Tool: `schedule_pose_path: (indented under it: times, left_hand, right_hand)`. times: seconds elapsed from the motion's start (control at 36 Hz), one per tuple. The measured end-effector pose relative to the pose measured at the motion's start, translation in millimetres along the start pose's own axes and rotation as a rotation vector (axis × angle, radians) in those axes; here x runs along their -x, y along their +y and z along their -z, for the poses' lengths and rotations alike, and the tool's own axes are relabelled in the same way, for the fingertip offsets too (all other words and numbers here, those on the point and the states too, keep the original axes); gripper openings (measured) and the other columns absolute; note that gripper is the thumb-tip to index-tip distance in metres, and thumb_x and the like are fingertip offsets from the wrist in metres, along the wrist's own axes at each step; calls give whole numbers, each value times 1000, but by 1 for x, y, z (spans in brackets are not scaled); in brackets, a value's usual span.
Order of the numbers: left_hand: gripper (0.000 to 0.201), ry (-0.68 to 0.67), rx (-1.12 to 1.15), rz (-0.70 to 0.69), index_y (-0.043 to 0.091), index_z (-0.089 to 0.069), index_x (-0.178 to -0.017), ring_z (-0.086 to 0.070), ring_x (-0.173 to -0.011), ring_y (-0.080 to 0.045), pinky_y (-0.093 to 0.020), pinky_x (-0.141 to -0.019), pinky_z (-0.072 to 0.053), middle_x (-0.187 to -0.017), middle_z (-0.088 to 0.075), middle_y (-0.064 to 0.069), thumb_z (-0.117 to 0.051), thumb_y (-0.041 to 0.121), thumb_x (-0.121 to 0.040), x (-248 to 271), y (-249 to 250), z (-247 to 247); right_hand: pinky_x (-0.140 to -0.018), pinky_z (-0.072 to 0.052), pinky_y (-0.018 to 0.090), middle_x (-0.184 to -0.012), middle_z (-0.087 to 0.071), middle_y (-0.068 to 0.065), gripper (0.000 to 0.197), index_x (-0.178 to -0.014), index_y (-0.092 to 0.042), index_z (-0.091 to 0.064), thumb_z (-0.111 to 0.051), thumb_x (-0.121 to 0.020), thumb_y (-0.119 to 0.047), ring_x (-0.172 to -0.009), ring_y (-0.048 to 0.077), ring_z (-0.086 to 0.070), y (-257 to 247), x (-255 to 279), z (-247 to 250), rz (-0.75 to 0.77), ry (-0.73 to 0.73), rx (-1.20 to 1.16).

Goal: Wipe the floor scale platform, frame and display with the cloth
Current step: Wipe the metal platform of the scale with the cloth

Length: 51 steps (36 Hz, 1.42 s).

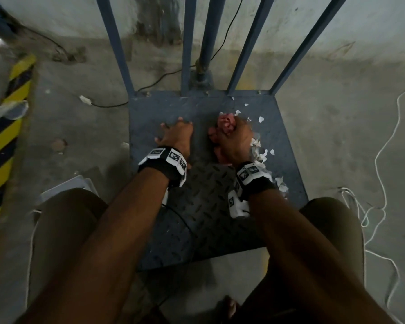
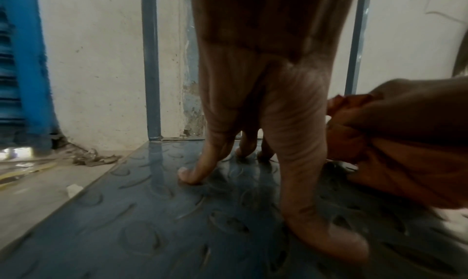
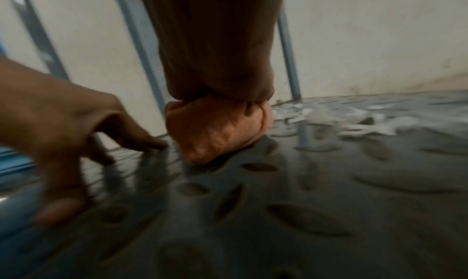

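The right hand (image 1: pixel 232 141) clenches the bunched cloth (image 1: pixel 226 123) against the platform (image 1: pixel 150 118) to scrub, while the left hand (image 1: pixel 177 139) braces on spread fingertips

Your left grip (image 1: pixel 176 136) rests its fingertips on the scale platform (image 1: pixel 197 195), a grey checker plate standing on the concrete floor (image 1: pixel 80 136). White paper scraps (image 1: pixel 258 150) lie on the plate, just right of your right grip (image 1: pixel 232 141).

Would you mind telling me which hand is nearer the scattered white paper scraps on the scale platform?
Right. The right hand, gripping the pink cloth, sits against the white paper scraps; the left hand presses the grey platform farther left.
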State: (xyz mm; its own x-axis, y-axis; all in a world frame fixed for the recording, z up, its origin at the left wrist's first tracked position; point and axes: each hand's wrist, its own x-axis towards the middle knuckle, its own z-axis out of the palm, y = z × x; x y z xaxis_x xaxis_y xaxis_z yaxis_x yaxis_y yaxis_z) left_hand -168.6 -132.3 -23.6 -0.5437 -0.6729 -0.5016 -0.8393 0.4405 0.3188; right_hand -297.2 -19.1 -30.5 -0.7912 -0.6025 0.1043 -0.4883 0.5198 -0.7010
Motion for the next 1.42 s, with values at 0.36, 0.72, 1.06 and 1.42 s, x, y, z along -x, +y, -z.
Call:
schedule_pose_path:
  times: [0.36, 0.72, 1.06, 1.42]
  left_hand:
    - [121, -72, -219, -100, 29, -26, -154, -30, -145, -45, -65, -109, -38, -161, -24, -11, -96, 22, -56, -10, -8, 11]
    - [57, 112, -235, -162, 16, -64, -118, -59, -117, -40, -45, -101, -46, -128, -60, -14, -86, 27, -66, 25, -1, 35]
    - [138, -52, -306, -118, 37, -19, -158, -27, -147, -46, -60, -120, -23, -167, -2, -15, -99, 40, -46, 6, -1, 31]
    - [108, -23, -234, -138, 21, -61, -126, -58, -120, -39, -54, -110, -43, -142, -50, -14, -98, 52, -30, 10, -2, 34]
  right_hand:
    - [-66, -49, 31, -85, -68, 5, 26, -91, -17, -70, -75, -77, -39, -76, 24, -64, 14, -3, -23, 107, -38, 67]
    - [-73, -47, 23, -94, -70, 6, 28, -97, -18, -70, -78, -72, -29, -81, 21, -66, -19, -8, -40, 108, -152, -23]
    - [-68, -57, 40, -83, -72, 8, 53, -85, -13, -70, -61, -72, -63, -75, 25, -69, 19, -46, -15, 21, -5, 19]
    - [-72, -53, 29, -94, -70, 7, 40, -99, -15, -71, -75, -80, -50, -81, 25, -67, -23, -30, -48, 175, -197, 60]
